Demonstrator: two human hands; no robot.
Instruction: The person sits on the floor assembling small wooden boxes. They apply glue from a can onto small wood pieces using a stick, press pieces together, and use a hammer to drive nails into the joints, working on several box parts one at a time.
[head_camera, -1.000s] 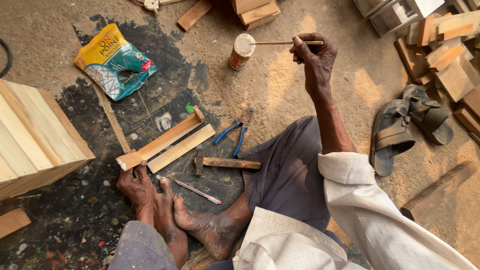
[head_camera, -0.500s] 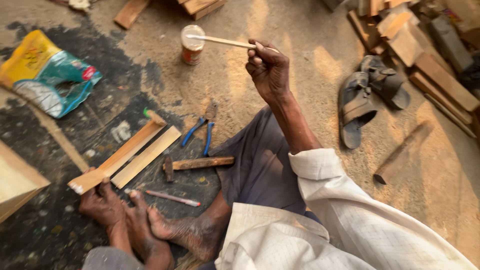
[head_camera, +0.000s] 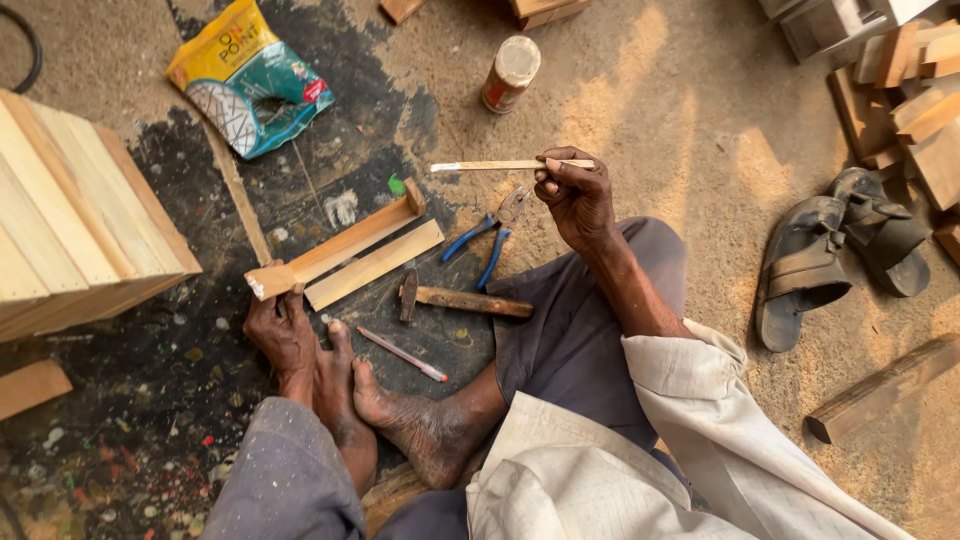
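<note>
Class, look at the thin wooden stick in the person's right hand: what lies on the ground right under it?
Under the stick held by the right hand there is bare sandy floor, with blue-handled pliers just below. The stick's far end is hidden inside the fingers.

Yellow & teal bag (head_camera: 247, 88), blue-handled pliers (head_camera: 487, 236) (steel-grey jaws), pale wood strips (head_camera: 355, 254), grey sandals (head_camera: 840, 252).

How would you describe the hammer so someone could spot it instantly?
Start at the pair of wood strips lying on the dark stained floor. Just right of them, beside the blue-handled pliers, lies the hammer: the only tool with a wooden handle and dark metal head.
</note>
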